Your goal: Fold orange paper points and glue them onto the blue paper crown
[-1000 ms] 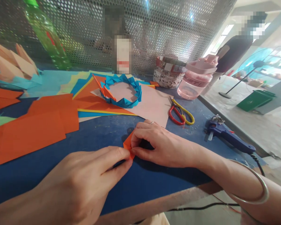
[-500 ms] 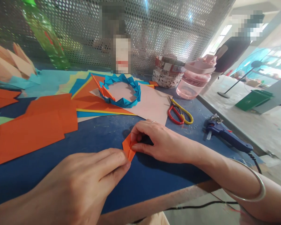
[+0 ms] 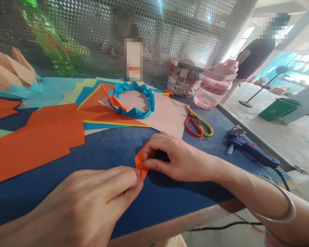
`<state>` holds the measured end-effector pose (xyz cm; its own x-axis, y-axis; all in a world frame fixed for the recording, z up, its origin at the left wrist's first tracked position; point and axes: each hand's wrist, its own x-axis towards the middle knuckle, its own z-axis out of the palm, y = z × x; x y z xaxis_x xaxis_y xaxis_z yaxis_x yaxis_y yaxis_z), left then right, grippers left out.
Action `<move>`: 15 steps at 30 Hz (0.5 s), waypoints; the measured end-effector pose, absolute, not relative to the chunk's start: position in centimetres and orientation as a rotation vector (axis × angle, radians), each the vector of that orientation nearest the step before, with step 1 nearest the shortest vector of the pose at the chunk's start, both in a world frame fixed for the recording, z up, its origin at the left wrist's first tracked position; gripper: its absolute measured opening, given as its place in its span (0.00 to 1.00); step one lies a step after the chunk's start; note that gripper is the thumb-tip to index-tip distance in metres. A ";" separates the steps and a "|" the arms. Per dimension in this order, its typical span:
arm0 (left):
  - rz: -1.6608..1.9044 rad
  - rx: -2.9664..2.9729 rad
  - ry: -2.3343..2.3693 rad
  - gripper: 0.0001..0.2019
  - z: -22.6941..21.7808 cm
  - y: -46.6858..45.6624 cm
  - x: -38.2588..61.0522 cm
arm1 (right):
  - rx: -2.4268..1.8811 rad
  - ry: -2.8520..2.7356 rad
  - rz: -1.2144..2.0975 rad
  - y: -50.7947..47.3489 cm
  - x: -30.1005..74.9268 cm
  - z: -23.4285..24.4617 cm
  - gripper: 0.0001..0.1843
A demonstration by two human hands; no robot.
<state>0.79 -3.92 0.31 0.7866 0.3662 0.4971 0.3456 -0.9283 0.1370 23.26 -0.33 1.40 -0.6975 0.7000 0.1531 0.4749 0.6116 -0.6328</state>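
A small folded piece of orange paper [image 3: 139,161] lies just above the blue tabletop, gripped from both sides. My left hand [image 3: 100,195] pinches its near lower corner. On its upper right side, the thumb and curled fingers of my right hand [image 3: 170,156] hold it, hiding part of the folds. Beyond the hands, a ring of folded blue paper [image 3: 151,106] rests on sheets of pink and orange paper, with an orange folded piece [image 3: 115,101] on its left side. Several flat orange paper pieces [image 3: 33,154] lie to the left.
Scissors with red and yellow handles [image 3: 199,125] and a blue glue gun [image 3: 252,147] lie on the right. A pink water bottle [image 3: 212,89], a round paper-covered container [image 3: 184,80] and a green bottle [image 3: 50,41] stand by the perforated metal panel [image 3: 92,20]. A person [image 3: 256,53] stands beyond.
Both hands stay almost in place on the orange paper. Its visible folds look slightly different between the fingers, and the view has shifted a little.
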 end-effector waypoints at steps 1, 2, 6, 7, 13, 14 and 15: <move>0.829 2.914 0.604 0.12 0.2 -4.0 0.8 | -0.948 -2.440 0.804 -0.4 23.2 1.4 0.06; 0.824 2.891 0.625 0.12 0.1 -4.0 0.7 | -0.966 -2.430 0.802 -0.5 23.1 1.3 0.08; 0.818 2.865 0.664 0.13 -0.1 -4.3 0.8 | -1.055 -2.411 0.752 -0.7 22.7 1.0 0.13; 0.819 2.873 0.663 0.14 0.0 -4.4 0.9 | -1.064 -2.407 0.743 -0.7 22.6 0.9 0.13; 0.848 2.918 0.674 0.15 0.3 -4.4 1.0 | -1.075 -2.358 0.754 -0.5 22.6 0.7 0.08; 0.845 2.920 0.667 0.14 0.3 -4.4 1.1 | -1.075 -2.352 0.758 -0.5 22.6 0.7 0.07; 0.843 2.920 0.656 0.13 0.3 -4.3 1.1 | -1.076 -2.348 0.759 -0.5 22.6 0.8 0.06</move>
